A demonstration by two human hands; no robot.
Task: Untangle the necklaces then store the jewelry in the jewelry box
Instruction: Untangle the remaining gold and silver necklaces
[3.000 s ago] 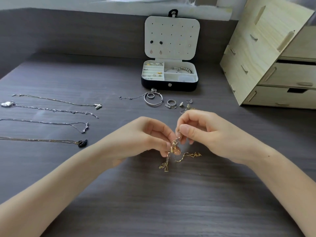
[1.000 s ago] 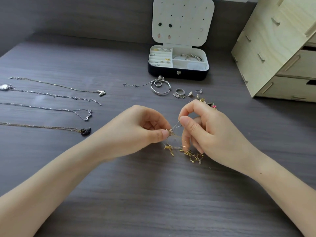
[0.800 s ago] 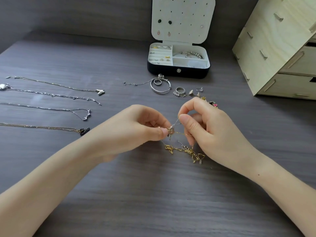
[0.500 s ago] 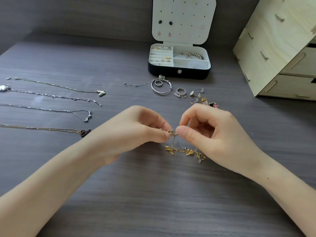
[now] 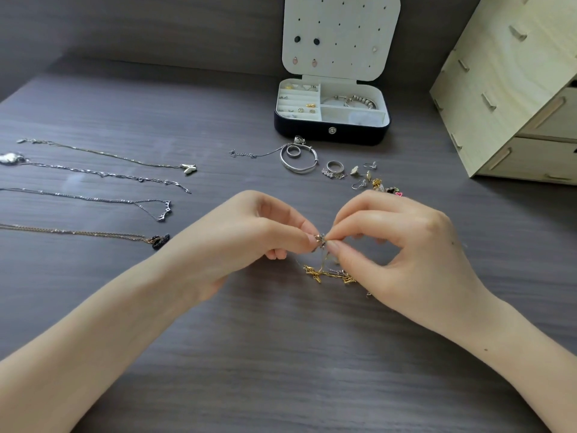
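Observation:
A tangle of gold and silver chain (image 5: 330, 273) lies on the dark table between my hands, with one strand rising to a small knot at my fingertips. My left hand (image 5: 249, 235) pinches that knot from the left and my right hand (image 5: 402, 245) pinches it from the right, the fingertips almost touching. Several untangled necklaces (image 5: 103, 176) lie stretched out in rows at the left. The open jewelry box (image 5: 332, 132) stands at the back, with earrings in its lid and a bracelet in one compartment.
Loose rings, a bangle (image 5: 298, 160) with a thin chain, and earrings (image 5: 365, 178) lie in front of the box. A pale wooden drawer unit (image 5: 512, 89) stands at the back right. A dark wall runs behind the table.
My fingertips have drawn closer together on the knot, and the right hand has shifted a little to the right. The chain heap on the table has barely moved.

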